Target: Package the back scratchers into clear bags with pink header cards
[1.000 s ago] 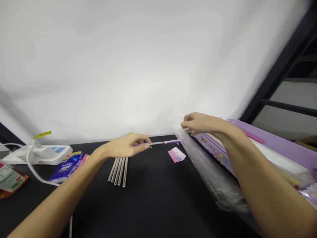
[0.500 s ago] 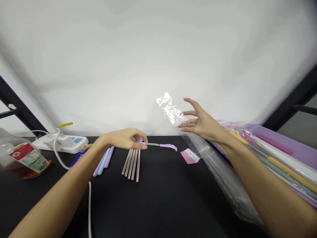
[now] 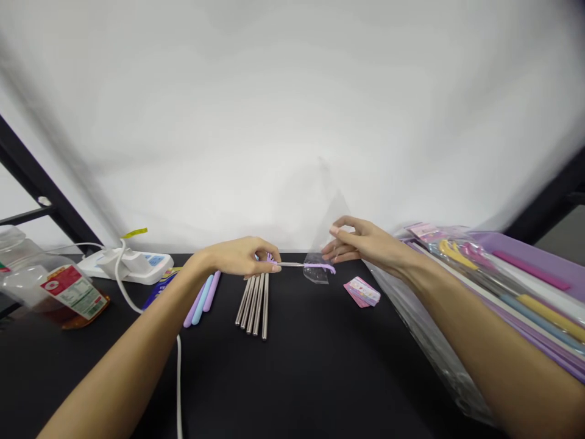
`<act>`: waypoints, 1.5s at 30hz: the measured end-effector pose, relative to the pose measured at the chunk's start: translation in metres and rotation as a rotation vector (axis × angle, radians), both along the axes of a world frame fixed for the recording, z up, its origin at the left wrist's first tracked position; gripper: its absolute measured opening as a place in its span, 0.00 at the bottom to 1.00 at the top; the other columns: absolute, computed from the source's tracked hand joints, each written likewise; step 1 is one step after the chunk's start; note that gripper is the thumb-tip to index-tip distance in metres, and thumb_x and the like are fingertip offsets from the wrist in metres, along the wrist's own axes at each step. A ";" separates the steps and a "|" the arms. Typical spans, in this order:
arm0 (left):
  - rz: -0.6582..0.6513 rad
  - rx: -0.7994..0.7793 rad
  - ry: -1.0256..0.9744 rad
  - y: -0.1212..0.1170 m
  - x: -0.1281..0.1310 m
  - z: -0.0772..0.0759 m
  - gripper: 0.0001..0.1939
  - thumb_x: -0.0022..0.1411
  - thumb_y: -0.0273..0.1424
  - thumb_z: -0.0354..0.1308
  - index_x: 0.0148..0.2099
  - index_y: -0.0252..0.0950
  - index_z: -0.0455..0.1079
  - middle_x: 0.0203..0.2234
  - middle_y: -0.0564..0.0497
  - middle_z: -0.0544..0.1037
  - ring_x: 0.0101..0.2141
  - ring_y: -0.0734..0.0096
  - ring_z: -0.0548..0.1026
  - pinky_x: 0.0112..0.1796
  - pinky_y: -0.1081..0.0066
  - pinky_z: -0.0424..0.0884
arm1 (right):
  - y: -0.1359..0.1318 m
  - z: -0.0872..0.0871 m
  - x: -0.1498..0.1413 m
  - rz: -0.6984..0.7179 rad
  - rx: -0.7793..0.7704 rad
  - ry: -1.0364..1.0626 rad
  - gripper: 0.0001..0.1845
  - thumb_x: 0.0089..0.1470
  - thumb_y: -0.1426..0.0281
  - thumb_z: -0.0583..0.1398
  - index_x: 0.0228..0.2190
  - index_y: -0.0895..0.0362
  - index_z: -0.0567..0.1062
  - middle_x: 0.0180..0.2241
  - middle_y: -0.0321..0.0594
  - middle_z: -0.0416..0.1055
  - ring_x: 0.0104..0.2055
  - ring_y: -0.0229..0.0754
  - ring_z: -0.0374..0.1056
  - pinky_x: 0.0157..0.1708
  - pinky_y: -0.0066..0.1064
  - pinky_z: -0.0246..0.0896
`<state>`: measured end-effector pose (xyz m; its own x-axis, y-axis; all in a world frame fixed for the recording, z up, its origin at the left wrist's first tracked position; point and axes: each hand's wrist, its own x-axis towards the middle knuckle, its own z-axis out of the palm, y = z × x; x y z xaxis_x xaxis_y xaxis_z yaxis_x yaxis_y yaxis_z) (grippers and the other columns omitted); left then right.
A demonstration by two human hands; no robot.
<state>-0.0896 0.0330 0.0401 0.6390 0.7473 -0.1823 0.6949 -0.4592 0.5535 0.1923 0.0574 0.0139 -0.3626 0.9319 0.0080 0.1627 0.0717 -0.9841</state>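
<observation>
My left hand point(image 3: 244, 257) pinches a slim purple back scratcher point(image 3: 292, 264) with a metal shaft, held level above the black table. A small purple fingered end shows by my fingertips, and the curved purple end points right. My right hand point(image 3: 354, 241) is closed on a thin clear plastic bag point(image 3: 316, 275). The bag's lower part overlaps the curved end; whether it is around it or behind it I cannot tell. Several metal rods point(image 3: 253, 308) lie below my left hand. Pink printed cards point(image 3: 363, 291) lie below my right hand.
Purple and blue tubes point(image 3: 201, 300) lie left of the rods, near a white power strip point(image 3: 153, 268) with a cable. A labelled plastic bottle point(image 3: 68, 289) is far left. At right, a purple bin point(image 3: 516, 250) and clear plastic bags point(image 3: 434, 341) border the table.
My right hand drew a clear bag from the pile at right and brought it left and down to the back scratcher's curved end. My left hand keeps its pinch. The view has turned right-to-left.
</observation>
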 end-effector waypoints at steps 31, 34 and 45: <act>0.040 -0.213 -0.129 -0.003 -0.006 -0.004 0.21 0.66 0.49 0.48 0.42 0.36 0.66 0.20 0.56 0.67 0.19 0.77 0.64 0.23 0.74 0.61 | 0.002 -0.001 0.002 -0.085 0.132 0.046 0.20 0.46 0.53 0.68 0.24 0.57 0.73 0.34 0.47 0.79 0.43 0.51 0.75 0.40 0.43 0.75; 0.023 -0.243 -0.166 -0.003 -0.008 -0.006 0.19 0.66 0.49 0.48 0.42 0.37 0.62 0.19 0.56 0.68 0.18 0.77 0.63 0.23 0.74 0.62 | 0.003 -0.002 0.004 -0.087 0.131 0.009 0.19 0.46 0.54 0.69 0.27 0.58 0.75 0.36 0.49 0.79 0.42 0.50 0.76 0.40 0.41 0.76; 0.023 -0.226 -0.245 0.002 -0.007 -0.014 0.18 0.68 0.48 0.45 0.44 0.38 0.61 0.21 0.56 0.71 0.20 0.76 0.67 0.25 0.74 0.65 | 0.005 -0.005 0.006 -0.023 0.074 -0.013 0.21 0.47 0.53 0.68 0.28 0.60 0.77 0.35 0.52 0.80 0.36 0.48 0.78 0.40 0.38 0.76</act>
